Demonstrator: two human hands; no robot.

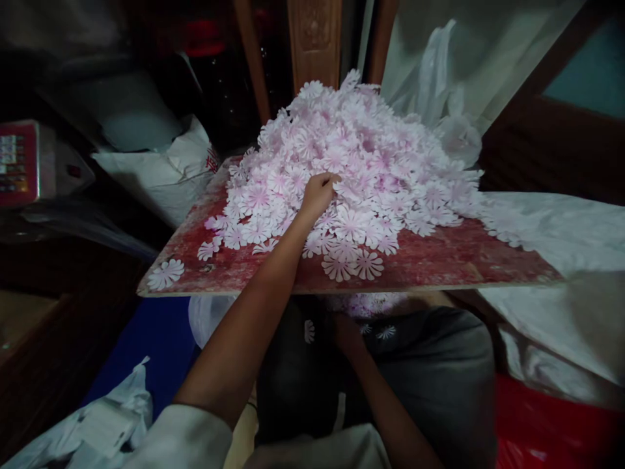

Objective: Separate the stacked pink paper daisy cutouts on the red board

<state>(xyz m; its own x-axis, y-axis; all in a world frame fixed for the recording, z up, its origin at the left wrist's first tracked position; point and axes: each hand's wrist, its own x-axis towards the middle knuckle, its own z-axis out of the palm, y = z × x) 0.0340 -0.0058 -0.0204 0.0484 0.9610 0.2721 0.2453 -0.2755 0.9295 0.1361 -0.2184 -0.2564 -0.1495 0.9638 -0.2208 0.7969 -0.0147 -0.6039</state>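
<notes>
A big heap of white and pale pink flower-shaped cutouts covers much of the red board. My left hand reaches over the board to the front of this heap. Its fingers are curled together against the flowers, and what they pinch is hidden. Below the board's near edge, in shadow over my lap, is my right hand; its fingers are too dark and covered to make out. A loose flower lies on my dark trousers just left of it, with a couple more to its right.
A single flower lies at the board's left corner. More flowers show beneath the board, near a translucent tub. White sacks stand left, a white sheet lies right, and a red-framed device is at far left.
</notes>
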